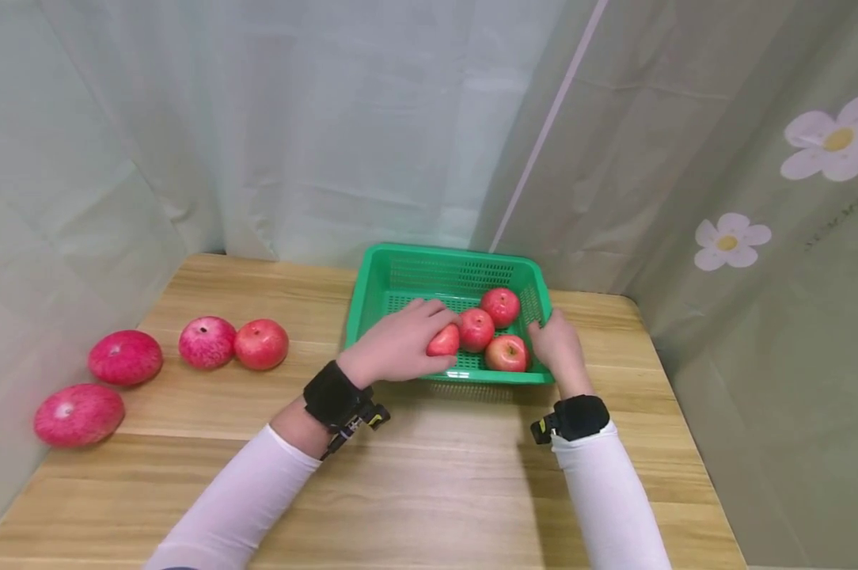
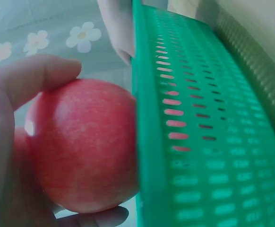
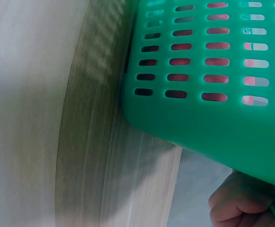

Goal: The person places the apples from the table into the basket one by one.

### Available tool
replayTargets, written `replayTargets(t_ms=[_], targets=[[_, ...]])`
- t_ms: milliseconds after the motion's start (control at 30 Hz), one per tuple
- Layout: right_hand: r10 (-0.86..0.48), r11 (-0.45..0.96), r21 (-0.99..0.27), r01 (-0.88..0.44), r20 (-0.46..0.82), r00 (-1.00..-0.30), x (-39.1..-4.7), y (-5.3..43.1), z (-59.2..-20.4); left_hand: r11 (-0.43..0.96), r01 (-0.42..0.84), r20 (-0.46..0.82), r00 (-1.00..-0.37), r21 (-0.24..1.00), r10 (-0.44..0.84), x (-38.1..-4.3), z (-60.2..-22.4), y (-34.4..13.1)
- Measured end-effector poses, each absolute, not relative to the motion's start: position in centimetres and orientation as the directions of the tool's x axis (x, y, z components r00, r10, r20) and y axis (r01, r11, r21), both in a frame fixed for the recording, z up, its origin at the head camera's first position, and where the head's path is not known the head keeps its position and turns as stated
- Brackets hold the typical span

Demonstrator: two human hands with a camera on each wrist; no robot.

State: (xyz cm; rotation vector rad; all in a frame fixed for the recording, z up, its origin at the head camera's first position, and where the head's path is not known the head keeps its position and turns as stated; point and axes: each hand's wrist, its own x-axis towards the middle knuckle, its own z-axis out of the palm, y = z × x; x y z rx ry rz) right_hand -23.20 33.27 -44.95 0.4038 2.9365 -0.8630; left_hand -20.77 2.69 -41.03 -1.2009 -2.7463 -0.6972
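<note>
A red apple [image 2: 85, 144] is in my left hand [image 1: 404, 342], its fingers and thumb curled round the fruit at the near rim of a green plastic basket [image 1: 361, 305]. Inside the basket, toward its right side, sit three more apples: one at the back [image 1: 500, 306], one in the middle [image 1: 476, 329] and one near the front [image 1: 506, 354]. My right hand [image 1: 559, 342] grips the basket's right rim. The right wrist view shows the curled fingers [image 3: 239, 201] at the rim, with the slotted basket wall above them.
On the wooden table [image 1: 429, 491], left of the basket, lie two round red fruits, a mottled one [image 1: 206, 342] and a smoother apple [image 1: 261, 344]. Farther left are two larger mottled red fruits [image 1: 126, 357]. Curtains [image 1: 400, 134] hang behind and at both sides.
</note>
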Motion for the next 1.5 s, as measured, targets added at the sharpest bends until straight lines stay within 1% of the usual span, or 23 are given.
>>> replayTargets(t_ms=[333, 767, 1000, 1300, 1500], targets=[[0.224, 0.816, -0.517, 0.257, -0.126, -0.966, -23.4, 33.1, -45.0, 0.63, 0.665, 0.189, -0.733, 0.4, 0.654, -21.5, -42.6, 3.9], [0.23, 0.817, -0.513, 0.263, -0.128, -0.965, -23.4, 33.3, -45.0, 0.676, 0.646, 0.091, -0.743, 0.355, 0.663, -22.0, -43.7, 6.0], [0.226, 0.824, -0.506, 0.254, -0.118, -0.967, -23.3, 33.4, -44.9, 0.692, 0.62, 0.024, -0.751, 0.37, 0.66, -22.1, -43.6, 6.7], [0.224, 0.823, -0.51, 0.252, -0.115, -0.968, -23.3, 33.3, -44.9, 0.684, 0.615, 0.018, -0.749, 0.393, 0.663, -22.4, -44.1, 7.2], [0.224, 0.82, -0.513, 0.253, -0.119, -0.967, -23.3, 33.5, -44.9, 0.68, 0.625, 0.033, -0.745, 0.384, 0.666, -22.5, -44.1, 7.4]])
